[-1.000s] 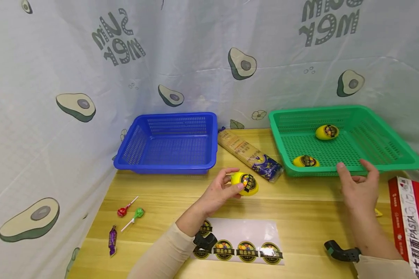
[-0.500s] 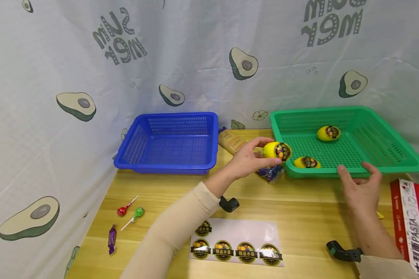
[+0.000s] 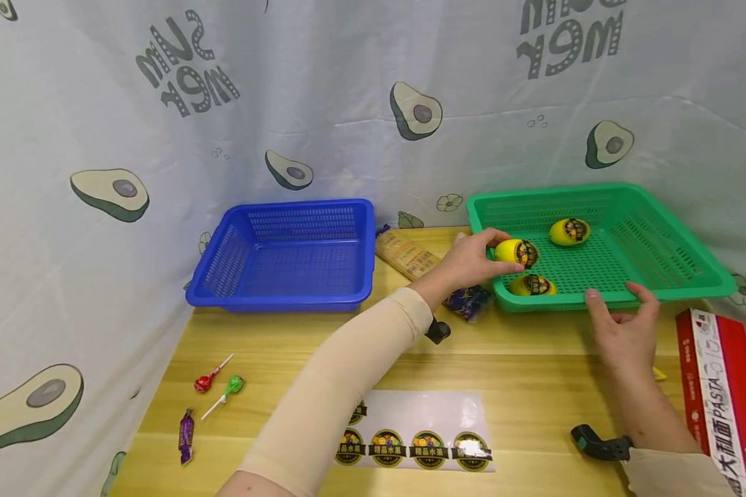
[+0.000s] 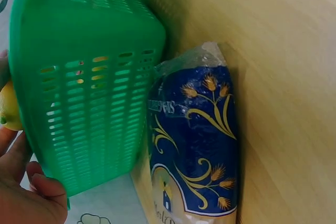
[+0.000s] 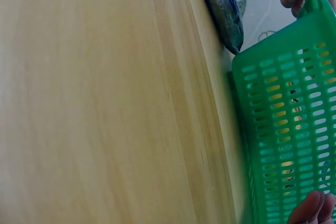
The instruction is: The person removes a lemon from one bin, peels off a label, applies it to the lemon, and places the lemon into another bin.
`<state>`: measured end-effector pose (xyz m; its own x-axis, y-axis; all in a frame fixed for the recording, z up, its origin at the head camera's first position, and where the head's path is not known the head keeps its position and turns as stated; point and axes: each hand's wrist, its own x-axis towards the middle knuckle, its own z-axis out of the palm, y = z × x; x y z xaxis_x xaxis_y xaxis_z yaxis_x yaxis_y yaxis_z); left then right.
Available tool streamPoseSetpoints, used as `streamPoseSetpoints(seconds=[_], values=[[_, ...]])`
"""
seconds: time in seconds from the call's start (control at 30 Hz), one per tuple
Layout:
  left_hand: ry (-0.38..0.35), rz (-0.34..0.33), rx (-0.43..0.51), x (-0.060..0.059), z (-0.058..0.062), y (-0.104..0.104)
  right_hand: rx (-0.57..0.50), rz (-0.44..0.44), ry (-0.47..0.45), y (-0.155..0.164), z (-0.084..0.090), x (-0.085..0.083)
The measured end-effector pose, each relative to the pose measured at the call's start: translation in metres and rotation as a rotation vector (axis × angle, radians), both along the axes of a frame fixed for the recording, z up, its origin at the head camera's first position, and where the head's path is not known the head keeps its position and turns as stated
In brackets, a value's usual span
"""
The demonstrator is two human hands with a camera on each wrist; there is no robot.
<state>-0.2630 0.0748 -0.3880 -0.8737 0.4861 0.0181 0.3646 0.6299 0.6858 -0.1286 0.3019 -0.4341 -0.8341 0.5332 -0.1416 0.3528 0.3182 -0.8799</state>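
L hand (image 3: 469, 261): grips labelled lemon (image 3: 516, 252), held over near-left corner of green basket (image 3: 677, 273).
R hand (image 3: 622, 331): fingers relaxed, spread, tips at basket's front rim; holds nothing.
In basket: 2 more lemons (image 3: 568, 232).
Beside basket: noodle pkt (image 3: 432, 273).

From the head camera I see my left hand (image 3: 466, 266) reaching over the near left corner of the green basket (image 3: 671, 238), fingers curled round a yellow lemon (image 3: 514, 251) with a dark sticker. Two more stickered lemons lie in the basket, one just below the held one (image 3: 532, 285), one further back (image 3: 568, 231). My right hand (image 3: 622, 335) rests with fingertips at the basket's front rim. A noodle packet (image 3: 410, 257) lies between the green basket and the blue basket (image 3: 286, 255). On the table (image 3: 534, 373) nearer me are a sticker sheet (image 3: 425, 431), two lollipops (image 3: 217, 383), a purple candy (image 3: 186, 426) and a red pasta box (image 3: 721, 386).
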Motion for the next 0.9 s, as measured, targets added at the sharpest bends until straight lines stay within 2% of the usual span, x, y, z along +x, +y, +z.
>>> streamPoseSetpoints(seconds=[0.33,0.43,0.53,0.63,0.7,0.8,0.9], values=[[-0.065,0.04,0.006,0.001,-0.003,0.0,0.005,0.017,-0.022,0.0,-0.003,0.0],[-0.075,0.014,0.019,0.006,-0.001,-0.005,0.013,0.021,-0.026,0.0,-0.003,-0.002],[-0.059,-0.045,0.047,0.016,0.002,-0.017,0.015,0.03,-0.02,0.0,-0.003,-0.004],[0.017,-0.074,0.03,0.034,0.006,-0.036,0.012,0.032,-0.016,0.0,-0.003,-0.006],[0.094,-0.055,-0.011,0.046,0.007,-0.052,0.005,0.03,-0.022,-0.001,-0.002,-0.007],[0.22,0.04,-0.081,0.064,0.007,-0.079,0.01,0.015,-0.039,0.0,-0.001,-0.008],[0.317,0.169,-0.119,0.078,0.004,-0.108,0.061,-0.007,-0.065,0.003,0.002,-0.007]])
